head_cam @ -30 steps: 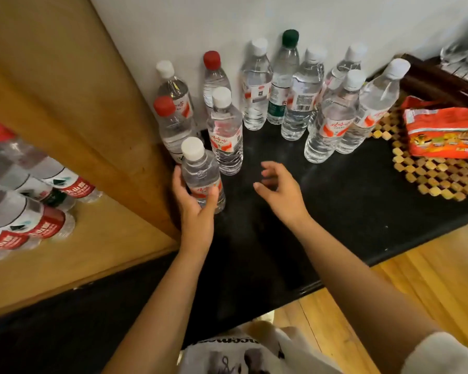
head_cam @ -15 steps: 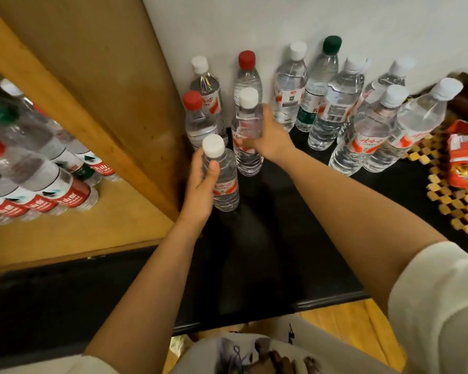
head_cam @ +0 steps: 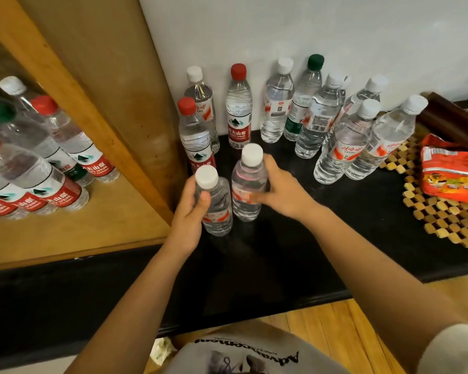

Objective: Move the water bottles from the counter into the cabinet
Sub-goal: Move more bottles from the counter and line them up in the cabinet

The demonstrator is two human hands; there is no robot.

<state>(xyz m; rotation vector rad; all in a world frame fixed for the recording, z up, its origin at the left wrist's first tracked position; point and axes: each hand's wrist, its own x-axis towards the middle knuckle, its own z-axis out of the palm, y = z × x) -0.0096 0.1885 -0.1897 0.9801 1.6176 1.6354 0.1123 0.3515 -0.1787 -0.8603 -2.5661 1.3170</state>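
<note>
Head view: at frame centre the left hand (head_cam: 189, 211) curls round a small white-capped bottle (head_cam: 215, 203), thumb just under the cap. Just right of it, the right hand (head_cam: 278, 187) wraps a second white-capped bottle (head_cam: 247, 184). Both bottles are upright on or just above the black counter (head_cam: 281, 252); I cannot tell which. Behind them, along the white wall (head_cam: 308, 28), stand nine more bottles: six white caps, two red, one green (head_cam: 315, 61). In the wooden cabinet (head_cam: 97, 220) at the left, at least five bottles are visible, tightly overlapped. At the right edge, one orange snack packet (head_cam: 454, 174) lies on a woven mat (head_cam: 443, 220).
</note>
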